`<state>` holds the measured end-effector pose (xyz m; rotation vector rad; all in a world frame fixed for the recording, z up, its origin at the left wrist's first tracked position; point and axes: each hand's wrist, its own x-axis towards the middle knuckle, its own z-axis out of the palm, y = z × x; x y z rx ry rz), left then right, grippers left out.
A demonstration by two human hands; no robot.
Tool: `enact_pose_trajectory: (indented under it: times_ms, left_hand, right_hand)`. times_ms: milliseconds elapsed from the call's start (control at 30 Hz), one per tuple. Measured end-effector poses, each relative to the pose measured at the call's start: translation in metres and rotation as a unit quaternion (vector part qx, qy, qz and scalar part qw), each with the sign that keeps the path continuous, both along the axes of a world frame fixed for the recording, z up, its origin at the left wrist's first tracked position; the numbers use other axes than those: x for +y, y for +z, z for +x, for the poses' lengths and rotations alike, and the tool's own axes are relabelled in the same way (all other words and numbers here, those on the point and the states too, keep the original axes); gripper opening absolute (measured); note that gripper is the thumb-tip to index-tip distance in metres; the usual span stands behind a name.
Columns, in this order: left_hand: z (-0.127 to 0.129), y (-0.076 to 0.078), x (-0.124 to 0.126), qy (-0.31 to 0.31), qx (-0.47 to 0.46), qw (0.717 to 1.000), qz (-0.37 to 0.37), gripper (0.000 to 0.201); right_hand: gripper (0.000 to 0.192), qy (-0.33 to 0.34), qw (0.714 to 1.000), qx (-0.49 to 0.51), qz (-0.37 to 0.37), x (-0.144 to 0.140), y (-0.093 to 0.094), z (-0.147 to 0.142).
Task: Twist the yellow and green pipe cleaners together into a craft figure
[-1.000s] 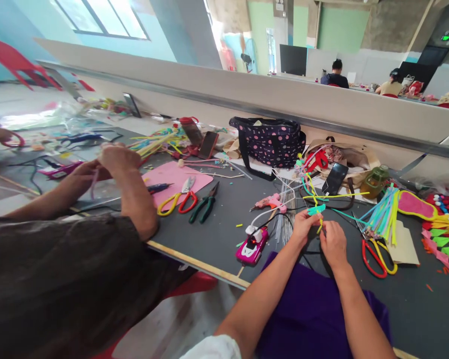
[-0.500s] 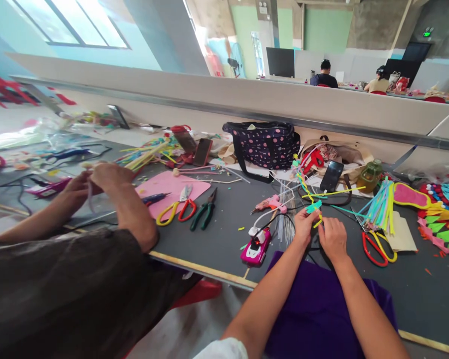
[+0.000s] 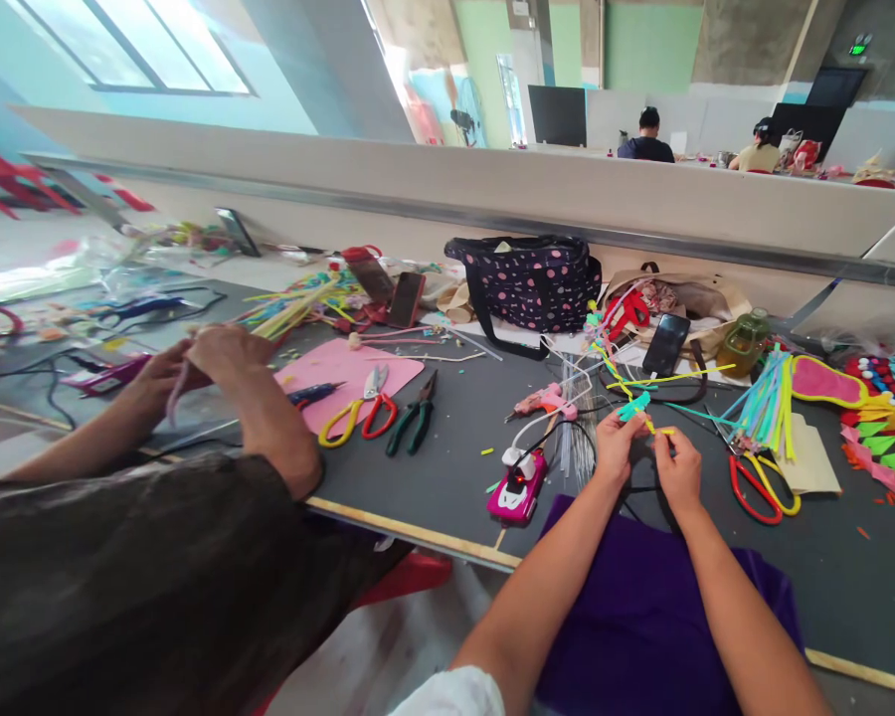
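Observation:
Over the front of the table, my left hand (image 3: 615,446) pinches a small turquoise bundle of pipe cleaners (image 3: 633,406) with yellow stems running through it. My right hand (image 3: 677,465), close beside it, grips the short end of a yellow pipe cleaner (image 3: 663,432) between thumb and fingers. How the stems are joined is too small to make out. A long yellow pipe cleaner (image 3: 678,377) stretches behind my hands. To the right lies a bunch of blue, green and yellow pipe cleaners (image 3: 765,406), with red-and-yellow-handled scissors (image 3: 757,489) in front.
A pink glue gun (image 3: 548,400) and a magenta power strip (image 3: 518,489) with plugs sit left of my hands. Scissors (image 3: 358,413), pliers (image 3: 412,418) and a co-worker's arms (image 3: 250,408) are farther left. Behind stand a dotted bag (image 3: 529,283), a phone (image 3: 666,344) and a bottle (image 3: 744,343).
My right hand has shifted slightly, and the yellow end at its fingertips has turned from slanting down to nearly level. My left hand keeps the turquoise bundle. The view has moved slightly.

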<state>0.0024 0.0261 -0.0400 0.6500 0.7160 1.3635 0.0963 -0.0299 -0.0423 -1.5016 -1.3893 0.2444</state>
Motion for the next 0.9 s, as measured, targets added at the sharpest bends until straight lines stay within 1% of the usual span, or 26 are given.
enact_pose_trajectory:
  times_ms: [33, 100, 200, 267, 333, 367, 400, 467, 633, 667, 700, 767, 867, 900]
  left_hand:
    - [0.000, 0.001, 0.000, -0.003, 0.000, 1.000, 0.004, 0.031]
    - [-0.001, 0.002, 0.000, -0.012, 0.001, 1.000, 0.012, 0.029]
    - [-0.002, 0.004, -0.001, -0.030, -0.003, 0.999, 0.020, 0.028]
    - [-0.002, 0.005, -0.001, -0.043, -0.008, 0.999, 0.023, 0.027]
    - [-0.003, 0.005, -0.001, -0.051, -0.010, 0.998, 0.024, 0.028]
    - [-0.003, 0.006, -0.001, -0.052, -0.009, 0.998, 0.024, 0.028]
    - [-0.003, 0.006, -0.001, -0.051, -0.006, 0.998, 0.023, 0.028]
    - [-0.003, 0.007, 0.000, -0.040, 0.003, 0.999, 0.019, 0.027]
    - [-0.003, 0.010, 0.001, -0.024, 0.017, 0.999, 0.023, 0.027]
    - [-0.003, 0.011, 0.000, -0.025, 0.017, 0.999, 0.023, 0.027]
    - [-0.003, 0.011, 0.000, -0.028, 0.017, 0.999, 0.025, 0.027]
    - [-0.004, 0.010, -0.001, -0.038, 0.015, 0.999, 0.030, 0.027]
    - [-0.005, 0.008, -0.001, -0.063, 0.003, 0.997, 0.039, 0.025]
    - [-0.005, 0.008, -0.001, -0.069, 0.000, 0.997, 0.041, 0.025]
  right_hand:
    - [0.025, 0.013, 0.997, 0.074, -0.018, 0.001, -0.001, 0.000]
    - [0.024, 0.030, 0.975, 0.217, -0.047, 0.004, 0.000, -0.001]
    - [0.018, 0.044, 0.915, 0.395, -0.070, 0.008, 0.003, -0.002]
    - [0.014, 0.059, 0.868, 0.484, -0.091, 0.008, 0.005, -0.001]
    - [0.011, 0.079, 0.823, 0.551, -0.117, 0.008, 0.006, 0.000]
    - [0.010, 0.088, 0.807, 0.570, -0.130, 0.008, 0.007, 0.001]
    - [0.011, 0.096, 0.798, 0.578, -0.140, 0.008, 0.007, 0.001]
    - [0.013, 0.102, 0.800, 0.572, -0.151, 0.007, 0.009, 0.002]
    - [0.017, 0.071, 0.851, 0.508, -0.114, 0.006, 0.014, -0.001]
    - [0.017, 0.067, 0.858, 0.499, -0.107, 0.006, 0.015, 0.000]
    - [0.017, 0.065, 0.858, 0.498, -0.104, 0.006, 0.015, 0.000]
    - [0.016, 0.079, 0.837, 0.528, -0.121, 0.006, 0.015, 0.003]
    - [0.018, 0.128, 0.790, 0.575, -0.169, 0.007, 0.011, 0.007]
    - [0.020, 0.145, 0.779, 0.581, -0.185, 0.008, 0.010, 0.008]
